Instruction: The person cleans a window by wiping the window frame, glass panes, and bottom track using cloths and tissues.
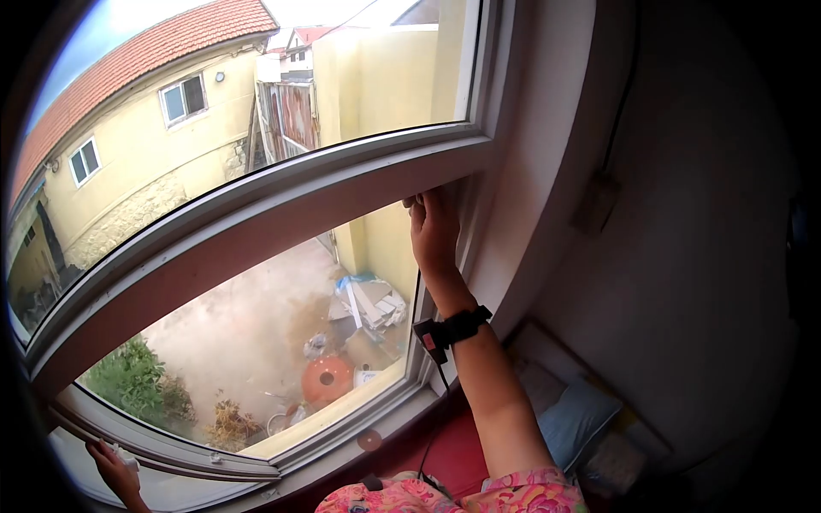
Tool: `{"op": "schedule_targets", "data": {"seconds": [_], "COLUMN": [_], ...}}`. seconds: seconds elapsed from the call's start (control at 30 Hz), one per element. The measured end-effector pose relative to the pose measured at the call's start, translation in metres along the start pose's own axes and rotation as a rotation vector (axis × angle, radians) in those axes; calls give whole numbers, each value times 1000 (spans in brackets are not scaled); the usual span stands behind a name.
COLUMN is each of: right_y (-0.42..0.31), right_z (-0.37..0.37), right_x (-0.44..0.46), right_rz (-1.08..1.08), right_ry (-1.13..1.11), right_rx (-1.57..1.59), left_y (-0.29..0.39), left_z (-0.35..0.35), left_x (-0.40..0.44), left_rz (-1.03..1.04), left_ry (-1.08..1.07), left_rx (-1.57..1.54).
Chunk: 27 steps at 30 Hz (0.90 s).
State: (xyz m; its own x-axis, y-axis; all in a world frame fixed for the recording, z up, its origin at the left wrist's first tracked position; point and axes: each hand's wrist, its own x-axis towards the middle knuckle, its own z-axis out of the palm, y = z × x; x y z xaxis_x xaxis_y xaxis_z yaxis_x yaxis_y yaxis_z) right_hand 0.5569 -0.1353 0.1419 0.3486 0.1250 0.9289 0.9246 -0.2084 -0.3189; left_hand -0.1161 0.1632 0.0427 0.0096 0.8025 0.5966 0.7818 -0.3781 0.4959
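My right hand (434, 227) is raised to the upper right corner of the lower window pane (256, 316). Its fingers are curled against the underside of the white crossbar (282, 209), and whatever they hold is hidden. A black strap with a small box (457, 329) is around that wrist, with a cable hanging from it. Low at the left, my left hand (111, 474) is closed around a small crumpled white cloth (126, 457), tissue-like in look, beside the lower window frame (162, 445).
A round brownish disc (369, 440) is on the sill at the lower right. Below the wall at right are a red surface (457, 445) and a light blue pillow (577, 423). A box (596, 203) with a cord is on the wall. Outside, a yard holds an orange round object (327, 379).
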Motion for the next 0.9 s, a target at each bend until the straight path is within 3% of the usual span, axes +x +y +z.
{"op": "schedule_targets", "data": {"seconds": [0.2, 0.27, 0.33, 0.4, 0.47, 0.5, 0.53, 0.6, 0.63, 0.7, 0.73, 0.8, 0.87, 0.9], "right_y": [26, 30, 44, 56, 64, 71, 81, 98, 97, 82, 70, 48, 31, 36], "right_z": [27, 36, 46, 58, 70, 76, 82, 99, 101, 95, 88, 67, 48, 43], "right_x": [-42, -80, -139, -203, -278, -316, -357, -420, -424, -415, -392, -322, -244, -217], "right_rz": [-51, 45, 145, 237, 413, 524, 542, 1037, 1060, 1128, 1053, 1001, 791, 643], "right_ry": [122, 173, 116, 94, 62, 46, 55, -48, -46, 57, 158, 264, 276, 238], "right_rx": [-167, -277, -309, -303, -263, -229, -226, -79, -69, -25, -36, 178, 247, 224], "left_y": [-8, -21, -53, -138, -44, -63, 5, 30, -18, -69, -76, -56, -29, -27], "left_z": [-5, -9, -15, -19, -43, -49, -54, -53, -60, -80, -89, -88, -82, -83], "left_x": [-3, 2, 8, 23, 10, 18, 4, 4, 23, 46, 55, 45, 33, 33], "left_rz": [-9, -24, 77, 273, 511, 442, 241, 291, 481, 507, 507, 450, 407, 394], "left_ry": [-5, -27, -4, -91, -127, -185, -185, -123, -103, -216, -328, -321, -124, -146], "left_rx": [26, 39, -10, 155, 905, 770, 558, 558, 697, 735, 746, 630, 580, 656]}}
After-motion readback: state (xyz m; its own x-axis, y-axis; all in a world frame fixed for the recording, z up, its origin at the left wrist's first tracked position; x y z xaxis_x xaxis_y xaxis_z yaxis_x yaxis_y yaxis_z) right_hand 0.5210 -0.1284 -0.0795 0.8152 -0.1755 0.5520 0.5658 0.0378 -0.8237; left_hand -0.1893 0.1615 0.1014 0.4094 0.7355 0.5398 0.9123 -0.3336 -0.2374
